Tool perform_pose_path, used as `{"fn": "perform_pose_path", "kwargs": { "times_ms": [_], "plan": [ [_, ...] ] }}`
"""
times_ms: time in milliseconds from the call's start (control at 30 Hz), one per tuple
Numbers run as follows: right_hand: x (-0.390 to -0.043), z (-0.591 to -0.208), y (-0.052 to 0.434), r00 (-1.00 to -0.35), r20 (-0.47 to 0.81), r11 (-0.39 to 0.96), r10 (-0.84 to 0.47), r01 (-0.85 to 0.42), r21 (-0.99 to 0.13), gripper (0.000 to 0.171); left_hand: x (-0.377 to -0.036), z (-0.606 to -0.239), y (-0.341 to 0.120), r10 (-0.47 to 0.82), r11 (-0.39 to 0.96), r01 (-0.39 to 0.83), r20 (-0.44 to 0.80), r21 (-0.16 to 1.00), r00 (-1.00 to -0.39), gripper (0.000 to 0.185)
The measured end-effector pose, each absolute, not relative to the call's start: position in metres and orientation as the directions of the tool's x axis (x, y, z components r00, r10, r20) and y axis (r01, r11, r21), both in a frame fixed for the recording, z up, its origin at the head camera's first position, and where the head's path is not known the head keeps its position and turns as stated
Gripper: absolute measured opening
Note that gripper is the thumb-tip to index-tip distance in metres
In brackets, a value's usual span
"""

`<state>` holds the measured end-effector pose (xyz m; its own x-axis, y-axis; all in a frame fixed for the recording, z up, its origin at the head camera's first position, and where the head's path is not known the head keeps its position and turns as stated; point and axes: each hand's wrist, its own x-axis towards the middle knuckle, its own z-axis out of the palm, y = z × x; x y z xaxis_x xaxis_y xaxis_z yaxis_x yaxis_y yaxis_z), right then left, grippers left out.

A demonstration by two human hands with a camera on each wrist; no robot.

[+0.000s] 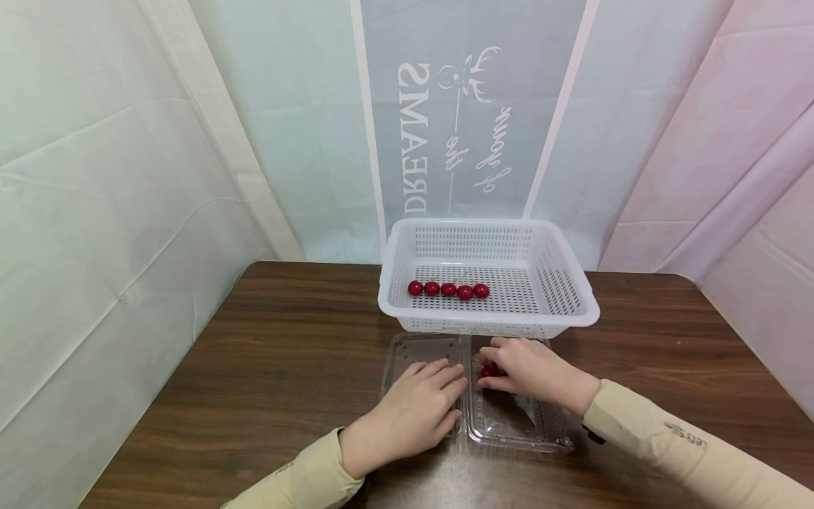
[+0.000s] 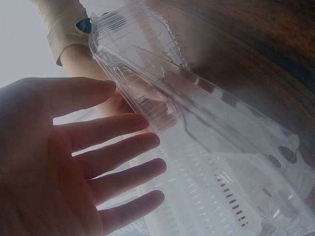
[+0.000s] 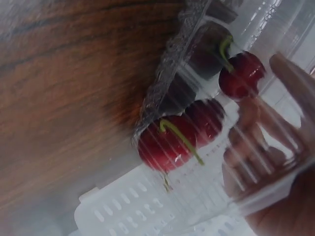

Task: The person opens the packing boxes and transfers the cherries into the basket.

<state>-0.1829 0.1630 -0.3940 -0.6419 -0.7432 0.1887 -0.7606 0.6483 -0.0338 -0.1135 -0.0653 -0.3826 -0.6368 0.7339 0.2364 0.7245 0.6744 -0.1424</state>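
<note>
A clear plastic clamshell [image 1: 515,424] lies open on the wooden table, just in front of a white slotted basket [image 1: 572,283]. Several red cherries [image 1: 448,289] sit in a row inside the basket. My left hand [image 1: 439,389] rests flat on the clamshell's lid half [image 1: 407,350], fingers straight; the left wrist view shows that open palm [image 2: 98,162] against the clear plastic [image 2: 197,123]. My right hand [image 1: 499,367] reaches into the tray half, finger and thumb curled round a cherry [image 1: 488,370]. Through the plastic, the right wrist view shows three stemmed cherries [image 3: 167,142] beside my fingers [image 3: 256,132].
The brown table [image 1: 267,353] stretches out bare on both sides of the basket. White and pink sheets hang as walls to the left, behind and to the right, with a printed banner [image 1: 458,127] behind the basket.
</note>
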Motion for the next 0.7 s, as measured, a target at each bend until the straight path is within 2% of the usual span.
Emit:
{"fn": "perform_pose_path", "kwargs": {
  "times_ms": [333,700],
  "plan": [
    [-0.1807,-0.3905,0.1626,-0.626,0.116,0.609,-0.771,-0.778,-0.155,0.020,-0.1133,-0.3817,-0.0658,0.735,0.672,0.728,0.245,-0.140,-0.632,0.039],
    [-0.1777,-0.3901,0.1583,-0.636,0.120,0.612,-0.763,-0.769,-0.182,0.014,-0.1120,-0.3804,-0.0656,0.735,0.672,0.727,0.248,-0.143,-0.631,0.038]
  ]
}}
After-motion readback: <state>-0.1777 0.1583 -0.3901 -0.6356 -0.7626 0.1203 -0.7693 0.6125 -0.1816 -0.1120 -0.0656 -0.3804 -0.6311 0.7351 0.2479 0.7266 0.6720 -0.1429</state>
